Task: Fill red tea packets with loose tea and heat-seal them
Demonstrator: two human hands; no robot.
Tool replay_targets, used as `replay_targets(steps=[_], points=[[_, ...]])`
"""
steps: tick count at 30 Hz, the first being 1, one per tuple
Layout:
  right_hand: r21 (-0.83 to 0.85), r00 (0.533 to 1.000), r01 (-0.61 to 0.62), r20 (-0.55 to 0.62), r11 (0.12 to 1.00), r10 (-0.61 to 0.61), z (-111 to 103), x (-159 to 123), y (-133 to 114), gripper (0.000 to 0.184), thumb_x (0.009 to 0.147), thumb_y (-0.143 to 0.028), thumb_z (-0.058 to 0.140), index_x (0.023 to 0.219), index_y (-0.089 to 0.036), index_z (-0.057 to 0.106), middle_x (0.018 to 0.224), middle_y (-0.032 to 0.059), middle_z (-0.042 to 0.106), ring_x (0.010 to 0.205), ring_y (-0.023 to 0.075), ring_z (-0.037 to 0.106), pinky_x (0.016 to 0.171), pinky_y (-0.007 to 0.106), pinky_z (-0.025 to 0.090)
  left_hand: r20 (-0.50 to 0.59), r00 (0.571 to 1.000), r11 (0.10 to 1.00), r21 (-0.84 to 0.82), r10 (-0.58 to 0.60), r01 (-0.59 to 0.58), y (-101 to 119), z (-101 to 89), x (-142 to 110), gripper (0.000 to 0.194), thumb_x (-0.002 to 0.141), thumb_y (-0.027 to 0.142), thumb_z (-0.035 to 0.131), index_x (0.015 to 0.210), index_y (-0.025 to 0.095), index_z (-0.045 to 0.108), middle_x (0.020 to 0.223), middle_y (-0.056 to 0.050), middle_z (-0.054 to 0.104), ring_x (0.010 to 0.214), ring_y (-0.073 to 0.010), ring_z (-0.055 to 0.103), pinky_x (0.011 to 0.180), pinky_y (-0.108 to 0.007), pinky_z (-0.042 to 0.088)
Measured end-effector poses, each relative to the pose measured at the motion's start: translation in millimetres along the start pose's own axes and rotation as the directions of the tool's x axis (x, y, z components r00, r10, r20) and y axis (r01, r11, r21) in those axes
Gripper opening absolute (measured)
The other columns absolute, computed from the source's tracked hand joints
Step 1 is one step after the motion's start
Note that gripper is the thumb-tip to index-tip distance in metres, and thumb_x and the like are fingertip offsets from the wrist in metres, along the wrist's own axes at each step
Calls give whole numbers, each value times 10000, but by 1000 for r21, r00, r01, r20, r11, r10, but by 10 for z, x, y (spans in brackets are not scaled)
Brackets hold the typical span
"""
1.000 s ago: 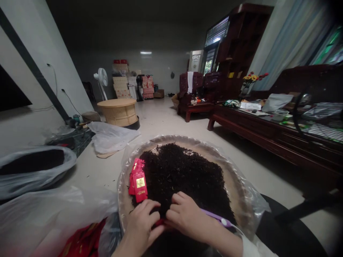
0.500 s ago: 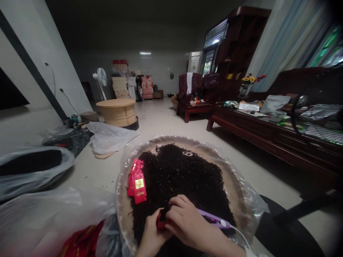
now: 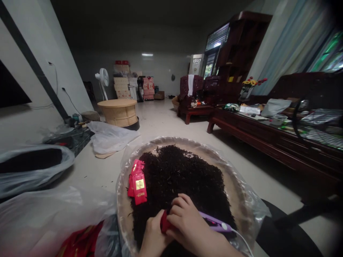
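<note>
A round flat basket (image 3: 239, 191) lined with clear plastic holds a heap of dark loose tea leaves (image 3: 179, 175). Both hands meet at its near edge on a small red packet (image 3: 164, 223). My left hand (image 3: 152, 237) grips the packet from the left and below. My right hand (image 3: 187, 225) curls over it from the right, fingers closed on its top. A purple tool with a white cord (image 3: 215, 225) lies on the tea just right of my right hand. Several red packets with gold labels (image 3: 137, 182) are stacked on the basket's left side.
A clear bag with red packets (image 3: 77, 242) lies at lower left. A plastic-lined tub of dark tea (image 3: 29, 162) sits at far left. Ahead are a crumpled plastic sheet (image 3: 109, 137), a round wooden tub (image 3: 119, 111) and a fan (image 3: 103, 80). A long dark wooden table (image 3: 268, 137) runs along the right.
Both hands drew back toward me and closed around the red packet, which has tilted upright between them. The view has shifted slightly.
</note>
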State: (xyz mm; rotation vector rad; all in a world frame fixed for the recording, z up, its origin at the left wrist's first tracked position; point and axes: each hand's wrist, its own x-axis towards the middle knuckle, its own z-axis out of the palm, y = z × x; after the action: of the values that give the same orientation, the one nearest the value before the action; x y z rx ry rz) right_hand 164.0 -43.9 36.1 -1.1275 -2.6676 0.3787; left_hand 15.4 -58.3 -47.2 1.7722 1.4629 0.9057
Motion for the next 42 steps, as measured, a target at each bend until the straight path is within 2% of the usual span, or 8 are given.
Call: replay_targets(steps=[6, 9, 14, 19, 23, 29, 36, 42], points=[[94, 999, 40, 24, 995, -43, -45, -31, -8, 127, 856, -317, 632, 790, -231, 699, 821, 5, 690, 1064, 209, 500, 1102, 451, 189, 14, 999, 998, -39, 44, -44, 15, 27, -1, 150, 672, 255, 633, 773, 146, 637, 612, -31, 659, 524, -138, 540, 488, -196, 365], [203, 993, 78, -100, 976, -59, -109, -69, 10, 127, 891, -275, 570, 945, -239, 680, 917, 20, 675, 1076, 204, 506, 1075, 430, 263, 14, 1000, 992, -122, -22, 23, 60, 0, 3, 273, 642, 320, 688, 837, 131, 659, 659, -37, 688, 572, -162, 579, 512, -203, 405], [254, 957, -91, -246, 963, 155, -144, -51, 74, 559, 791, -390, 667, 1283, -184, 499, 1150, 116, 587, 1016, 240, 541, 865, 366, 454, 7, 991, 964, -231, -136, 134, 200, -19, 49, 333, 585, 233, 706, 900, 127, 680, 731, -15, 714, 675, -186, 612, 592, -212, 465], [75, 971, -198, -117, 977, 206, 10, 149, 150, 365, 737, -536, 687, 783, -176, 651, 743, 27, 619, 717, 188, 553, 617, 269, 399, 67, 980, 951, -237, -189, 200, 328, 28, 96, 275, 511, 160, 722, 780, 150, 670, 694, 6, 698, 658, -184, 611, 561, -214, 456], [203, 974, -183, -92, 962, 205, 111, 271, 294, 366, 806, -434, 667, 572, -172, 564, 553, -50, 514, 525, 93, 430, 504, 213, 272, 121, 953, 903, -306, -277, 301, 321, -8, 78, 413, 443, 138, 775, 840, 138, 659, 800, -35, 717, 750, -223, 631, 679, -277, 500], [409, 947, -229, -116, 883, 300, 172, 250, 510, 426, 819, -453, 644, 525, -163, 539, 481, -76, 422, 483, 74, 351, 472, 201, 230, 359, 916, 782, -513, -179, 353, 182, -64, 13, 503, 485, 153, 787, 967, 116, 651, 816, -14, 705, 755, -187, 617, 685, -253, 477], [394, 944, -231, -130, 890, 303, 183, 236, 542, 421, 831, -470, 618, 542, -174, 541, 468, -78, 398, 466, 74, 336, 456, 202, 222, 387, 908, 744, -557, -161, 369, 199, -82, 15, 498, 503, 185, 789, 976, 119, 649, 826, -19, 700, 763, -186, 627, 705, -262, 475], [380, 953, -242, -80, 893, 292, 243, 254, 433, 355, 812, -348, 673, 533, -173, 541, 455, -87, 395, 447, 66, 335, 451, 193, 218, 454, 842, 547, -643, -291, 536, 278, -42, 58, 502, 549, 380, 803, 916, 124, 577, 738, -41, 689, 572, -190, 674, 574, -301, 518]])
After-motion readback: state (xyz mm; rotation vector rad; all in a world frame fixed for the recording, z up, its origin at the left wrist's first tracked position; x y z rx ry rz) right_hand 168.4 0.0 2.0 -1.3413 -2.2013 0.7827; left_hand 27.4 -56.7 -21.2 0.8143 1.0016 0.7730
